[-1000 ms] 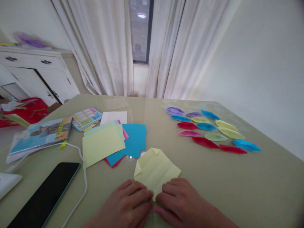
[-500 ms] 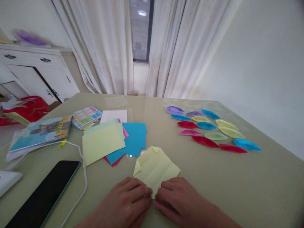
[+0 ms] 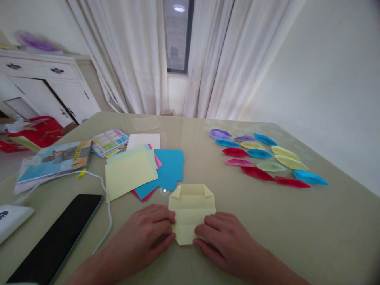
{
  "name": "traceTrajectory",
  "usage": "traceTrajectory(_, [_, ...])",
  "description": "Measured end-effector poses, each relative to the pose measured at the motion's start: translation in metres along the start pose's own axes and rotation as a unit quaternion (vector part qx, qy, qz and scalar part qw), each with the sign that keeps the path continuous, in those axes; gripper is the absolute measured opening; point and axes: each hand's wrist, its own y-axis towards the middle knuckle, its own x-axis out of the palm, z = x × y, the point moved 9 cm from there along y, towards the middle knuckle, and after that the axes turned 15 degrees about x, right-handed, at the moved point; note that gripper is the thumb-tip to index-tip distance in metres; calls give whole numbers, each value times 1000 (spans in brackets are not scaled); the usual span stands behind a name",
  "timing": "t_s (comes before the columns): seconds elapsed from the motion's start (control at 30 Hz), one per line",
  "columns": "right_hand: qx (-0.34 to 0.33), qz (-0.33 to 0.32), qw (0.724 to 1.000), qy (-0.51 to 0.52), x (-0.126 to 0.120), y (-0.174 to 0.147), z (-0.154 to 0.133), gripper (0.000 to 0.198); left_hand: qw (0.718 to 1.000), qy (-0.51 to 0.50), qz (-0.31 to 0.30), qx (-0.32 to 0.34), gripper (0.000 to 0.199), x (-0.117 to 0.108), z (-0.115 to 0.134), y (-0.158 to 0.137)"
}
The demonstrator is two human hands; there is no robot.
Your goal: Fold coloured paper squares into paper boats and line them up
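**Creased yellow sheet (image 3: 192, 215) between left hand (image 3: 150, 229) and right hand (image 3: 224, 237)**

From here I see the sheet flat at the lower centre of the frame, its long axis running up the picture, away from the person, with both far corners folded in. The right hand is the nearer one: its fingertips overlap the lower right part, while the left fingertips only meet the left edge. Both hands are loosely curled; whether either truly pinches the paper, I can't tell.

Just beyond, left of centre, lie a pale yellow square (image 3: 130, 176) and blue paper (image 3: 173, 166). Pointed folded papers (image 3: 257, 173) sit in rows at centre right; a black phone (image 3: 57, 237) rests lower left on the table (image 3: 282, 225).
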Motion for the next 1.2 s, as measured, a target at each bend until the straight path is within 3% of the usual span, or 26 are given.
traceTrajectory(0.23, [9,-36,999,0,4,1,0,20,1000,11,-9,17,15,0,1,4])
traceTrajectory(0.53, [9,2,1000,3,-1,3,3,21,999,32,2,2,17,-1,-9,-2])
traceTrajectory(0.7, [12,-46,999,-15,9,3,5,24,994,99,24,28,19,-7,-12,-2])
traceTrajectory(0.8, [16,-47,999,-5,10,2,5,15,988,142,27,45,27,-10,-10,-1])
traceTrajectory(0.93, [21,-27,999,17,6,2,3,33,986,142,47,69,27,-13,7,4])
traceTrajectory(1.03, [23,-53,998,4,9,2,4,22,989,109,44,90,17,-4,25,11])
traceTrajectory(1.2, [16,-85,996,8,11,2,6,34,994,85,-10,75,15,19,29,14])
